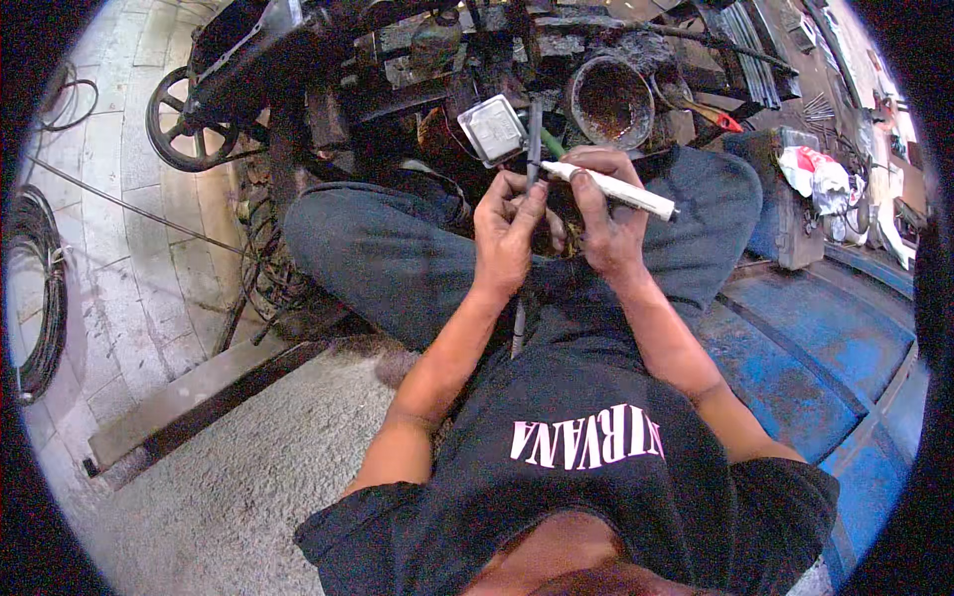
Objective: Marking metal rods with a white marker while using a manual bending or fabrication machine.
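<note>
Between my knees, my left hand [507,238] is closed around a narrow dark metal bar [535,139], which points away from me. In my right hand [613,228] is a white marker [628,193], slanted with its tapered tip against or very close to the bar, just beyond my left fingers; I cannot tell if they touch. A square, pale metal piece [494,130] sits left of the bar. To its right, past my right hand, stands a round open can [611,101] with a rusty brown inside. My lower right fingers are partly hidden.
Dark, cluttered metal machinery with a spoked wheel [194,119] spreads ahead. Pliers with a red handle end [723,119] lie at the right, near thin metal rods [747,55]. Cable coils [38,298] rest at far left. A blue metal panel [785,368] is beside me on the right.
</note>
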The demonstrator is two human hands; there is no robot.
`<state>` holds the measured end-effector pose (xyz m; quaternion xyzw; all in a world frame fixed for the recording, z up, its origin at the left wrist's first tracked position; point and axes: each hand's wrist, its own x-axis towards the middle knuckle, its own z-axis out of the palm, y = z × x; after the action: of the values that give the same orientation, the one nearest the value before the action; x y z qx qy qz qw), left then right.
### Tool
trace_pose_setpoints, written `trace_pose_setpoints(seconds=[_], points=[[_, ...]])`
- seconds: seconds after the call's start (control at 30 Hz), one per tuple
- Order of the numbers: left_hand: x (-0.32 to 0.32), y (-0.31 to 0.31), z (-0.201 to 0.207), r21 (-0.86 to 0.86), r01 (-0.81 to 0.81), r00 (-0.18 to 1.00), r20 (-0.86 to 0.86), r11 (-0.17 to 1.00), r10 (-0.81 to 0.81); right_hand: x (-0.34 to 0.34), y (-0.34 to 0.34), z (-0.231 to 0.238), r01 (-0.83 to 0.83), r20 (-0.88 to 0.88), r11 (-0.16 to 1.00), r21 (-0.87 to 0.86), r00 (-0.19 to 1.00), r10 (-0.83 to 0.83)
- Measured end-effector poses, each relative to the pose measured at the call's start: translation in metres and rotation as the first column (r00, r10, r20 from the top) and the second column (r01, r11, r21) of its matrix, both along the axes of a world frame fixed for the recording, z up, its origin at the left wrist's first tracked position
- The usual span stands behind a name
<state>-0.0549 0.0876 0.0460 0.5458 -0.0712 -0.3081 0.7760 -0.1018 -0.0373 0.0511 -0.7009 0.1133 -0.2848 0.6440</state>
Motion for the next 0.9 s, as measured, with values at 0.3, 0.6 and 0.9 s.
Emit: trace_pose_setpoints(seconds=[0.3,0.6,0.9], points=[[-0.002,-0.003,0.002,0.084,-0.006,0.996,0.091,0.996,-0.002,-0.002,-0.004,0.003,0.079,-0.066,0.996,0.028,0.995,-0.077],[-0.001,0.000,0.004,0.108,-0.004,0.980,0.199,0.994,-0.017,-0.001,0.000,0.005,0.000,-0.006,0.999,0.036,1.000,0.000],[0.001,0.000,0.001,0.046,0.043,0.999,0.028,0.998,-0.045,-0.003,0.002,0.011,-0.001,-0.032,0.986,0.169,0.999,0.007]])
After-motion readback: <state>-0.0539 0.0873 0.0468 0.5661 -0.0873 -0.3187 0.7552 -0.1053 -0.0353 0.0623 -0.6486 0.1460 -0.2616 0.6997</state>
